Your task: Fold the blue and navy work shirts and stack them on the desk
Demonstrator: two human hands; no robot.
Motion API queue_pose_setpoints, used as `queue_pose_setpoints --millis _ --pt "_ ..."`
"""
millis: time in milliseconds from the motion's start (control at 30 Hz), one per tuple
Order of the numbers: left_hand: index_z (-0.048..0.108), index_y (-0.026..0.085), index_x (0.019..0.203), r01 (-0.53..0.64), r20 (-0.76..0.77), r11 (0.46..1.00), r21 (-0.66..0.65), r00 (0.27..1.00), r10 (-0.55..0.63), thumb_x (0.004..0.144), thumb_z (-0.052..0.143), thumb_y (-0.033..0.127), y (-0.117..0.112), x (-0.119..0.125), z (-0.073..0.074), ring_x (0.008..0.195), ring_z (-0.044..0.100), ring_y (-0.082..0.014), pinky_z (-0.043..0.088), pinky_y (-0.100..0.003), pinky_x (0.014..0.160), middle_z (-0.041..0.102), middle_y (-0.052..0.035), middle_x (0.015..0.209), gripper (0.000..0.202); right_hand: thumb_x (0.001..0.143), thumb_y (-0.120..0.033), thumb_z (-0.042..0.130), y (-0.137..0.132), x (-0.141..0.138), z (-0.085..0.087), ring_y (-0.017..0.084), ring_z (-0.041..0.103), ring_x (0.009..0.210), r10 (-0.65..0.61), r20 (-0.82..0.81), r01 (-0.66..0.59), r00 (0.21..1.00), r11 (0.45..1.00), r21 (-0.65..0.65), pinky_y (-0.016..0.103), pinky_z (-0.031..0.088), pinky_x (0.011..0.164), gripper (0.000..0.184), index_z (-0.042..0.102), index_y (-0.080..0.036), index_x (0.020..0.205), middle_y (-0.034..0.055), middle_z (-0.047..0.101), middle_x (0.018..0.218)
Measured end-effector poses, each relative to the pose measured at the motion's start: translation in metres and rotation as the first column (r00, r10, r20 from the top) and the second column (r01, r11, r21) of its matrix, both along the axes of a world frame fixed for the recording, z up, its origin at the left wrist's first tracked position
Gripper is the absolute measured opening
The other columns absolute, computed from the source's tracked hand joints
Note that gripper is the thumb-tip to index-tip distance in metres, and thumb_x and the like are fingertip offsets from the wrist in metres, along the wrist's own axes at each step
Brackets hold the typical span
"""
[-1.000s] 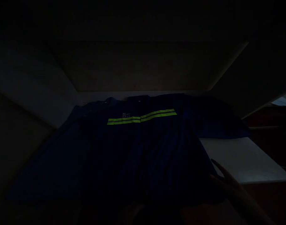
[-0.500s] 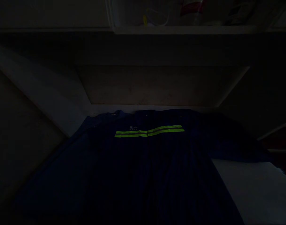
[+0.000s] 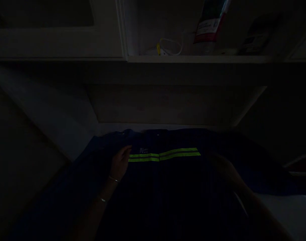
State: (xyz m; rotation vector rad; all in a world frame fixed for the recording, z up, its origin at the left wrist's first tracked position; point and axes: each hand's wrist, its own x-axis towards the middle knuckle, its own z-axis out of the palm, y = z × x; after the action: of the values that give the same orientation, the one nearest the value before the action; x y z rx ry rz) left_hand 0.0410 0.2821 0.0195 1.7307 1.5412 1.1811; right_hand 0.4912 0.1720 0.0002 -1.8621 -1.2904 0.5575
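A dark navy work jacket (image 3: 158, 180) with a yellow-green reflective chest stripe (image 3: 179, 153) lies spread out, its collar toward the back wall. My left hand (image 3: 119, 163), with thin bands on the wrist and forearm, is over the chest at the stripe's left end. Its fingers look bent together, but the dark hides whether they grip cloth. To the right of the stripe is my right hand (image 3: 221, 164), dim and blurred, its fingers lost against the dark cloth. Another blue garment (image 3: 92, 147) shows under the jacket's left side.
Above hangs a shelf (image 3: 203, 59) holding a white cable (image 3: 179, 50) with a yellow tag and a red-and-white packet (image 3: 209, 25). A cupboard front (image 3: 67, 42) is at upper left. A pale surface (image 3: 280, 207) shows at lower right. The scene is very dark.
Both my hands have come into view over the jacket's chest. The view has tilted up, so the shelf and jacket appear lower and more of the shelf shows.
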Motion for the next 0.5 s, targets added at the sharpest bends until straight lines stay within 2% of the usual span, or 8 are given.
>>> queue_pose_setpoints --millis 67,133,200,267,333,367,433,500 --pt "0.055 0.013 0.132 0.063 -0.259 0.998 0.032 0.965 -0.052 0.092 0.038 0.046 0.028 -0.001 -0.025 0.124 0.055 -0.0237 0.041 -0.038 0.107 0.059 -0.0135 0.136 0.054 0.086 -0.051 0.042 0.048 0.009 0.000 0.028 0.058 0.118 -0.126 0.117 0.118 0.985 0.990 0.073 0.041 0.046 0.102 0.056 0.060 -0.016 0.126 0.0129 0.062 0.130" --pt "0.047 0.010 0.139 0.108 -0.528 0.994 -0.009 0.844 -0.096 0.092 0.035 0.043 0.042 -0.015 -0.054 0.136 0.043 -0.0254 0.030 -0.043 0.115 0.046 -0.0149 0.148 0.058 0.090 -0.042 0.033 0.082 0.025 -0.009 0.027 0.051 0.128 -0.155 0.325 0.135 0.933 0.987 0.083 0.042 0.040 0.108 0.056 0.056 -0.012 0.131 0.0160 0.055 0.138" --pt "0.045 0.015 0.142 0.102 -0.699 0.989 -0.106 0.700 -0.147 0.094 0.031 0.042 0.045 -0.035 -0.079 0.141 0.035 -0.0267 0.020 -0.052 0.118 0.040 -0.0111 0.152 0.057 0.091 -0.033 0.029 0.098 0.043 -0.027 0.028 0.039 0.137 -0.047 0.575 0.078 0.817 0.997 -0.029 0.051 0.029 0.114 0.054 0.053 -0.015 0.136 0.0131 0.044 0.148" --pt "0.042 0.022 0.144 0.081 -0.787 0.984 -0.161 0.591 -0.178 0.095 0.028 0.043 0.043 -0.052 -0.096 0.144 0.028 -0.0266 0.013 -0.059 0.117 0.033 -0.0064 0.155 0.056 0.092 -0.029 0.030 0.098 0.058 -0.048 0.029 0.026 0.143 0.143 0.730 0.048 0.669 0.971 -0.235 0.062 0.018 0.113 0.053 0.048 -0.025 0.141 0.0051 0.032 0.156" --pt "0.037 0.028 0.147 0.023 -0.829 0.983 -0.181 0.535 -0.165 0.095 0.028 0.046 0.040 -0.061 -0.104 0.146 0.022 -0.0270 0.012 -0.062 0.115 0.027 -0.0034 0.158 0.056 0.093 -0.028 0.029 0.093 0.067 -0.067 0.029 0.016 0.147 0.285 0.778 0.073 0.560 0.918 -0.390 0.068 0.013 0.111 0.053 0.042 -0.033 0.145 -0.0019 0.021 0.160" --pt "0.034 0.030 0.148 -0.010 -0.842 0.982 -0.188 0.516 -0.156 0.094 0.028 0.048 0.039 -0.062 -0.105 0.147 0.020 -0.0277 0.012 -0.064 0.114 0.025 -0.0028 0.159 0.057 0.093 -0.028 0.028 0.090 0.068 -0.074 0.029 0.011 0.147 0.315 0.788 0.094 0.529 0.901 -0.424 0.069 0.011 0.110 0.054 0.039 -0.035 0.146 -0.0036 0.017 0.161" --pt "0.032 0.033 0.148 -0.060 -0.865 0.978 -0.202 0.479 -0.149 0.093 0.030 0.048 0.039 -0.061 -0.103 0.147 0.018 -0.0306 0.014 -0.067 0.112 0.021 -0.0035 0.160 0.057 0.095 -0.029 0.026 0.088 0.066 -0.081 0.031 0.008 0.147 0.277 0.813 0.167 0.513 0.897 -0.410 0.069 0.011 0.110 0.053 0.038 -0.035 0.146 -0.0037 0.015 0.161" --pt "0.034 0.035 0.147 -0.090 -0.892 0.972 -0.216 0.424 -0.159 0.091 0.034 0.045 0.041 -0.061 -0.099 0.146 0.017 -0.0366 0.015 -0.071 0.108 0.020 -0.0049 0.161 0.057 0.096 -0.035 0.024 0.088 0.060 -0.081 0.033 0.013 0.146 0.151 0.820 0.269 0.551 0.899 -0.346 0.067 0.013 0.110 0.053 0.037 -0.031 0.148 0.0008 0.017 0.161"
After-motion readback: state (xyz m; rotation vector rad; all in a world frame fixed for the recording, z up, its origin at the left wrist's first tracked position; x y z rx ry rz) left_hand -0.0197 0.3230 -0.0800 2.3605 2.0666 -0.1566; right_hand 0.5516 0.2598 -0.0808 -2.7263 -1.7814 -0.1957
